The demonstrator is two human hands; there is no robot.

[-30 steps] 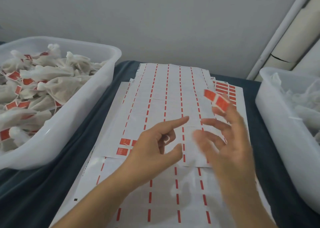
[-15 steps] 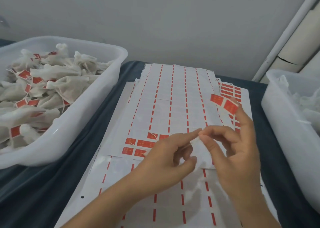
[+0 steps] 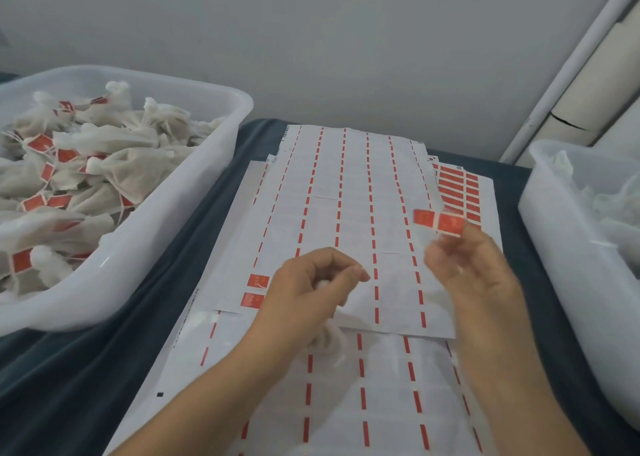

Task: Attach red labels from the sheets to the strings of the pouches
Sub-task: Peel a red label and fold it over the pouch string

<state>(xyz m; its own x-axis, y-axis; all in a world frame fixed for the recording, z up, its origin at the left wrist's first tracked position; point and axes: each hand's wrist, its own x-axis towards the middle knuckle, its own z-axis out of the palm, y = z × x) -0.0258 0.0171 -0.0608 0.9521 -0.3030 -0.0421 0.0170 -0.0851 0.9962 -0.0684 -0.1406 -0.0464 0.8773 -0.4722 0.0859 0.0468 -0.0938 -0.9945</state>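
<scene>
Risk lies with the label: it sticks up from the right hand, stuck to or pinched at a fingertip, blur hides which, adhesive exposed; it could fold onto itself or catch the sheets below. Left hand has thumb and forefinger pinched together, apparently on a string too thin to confirm, with a pouch dangling under the palm; slack string could slip before the label closes round it.
</scene>
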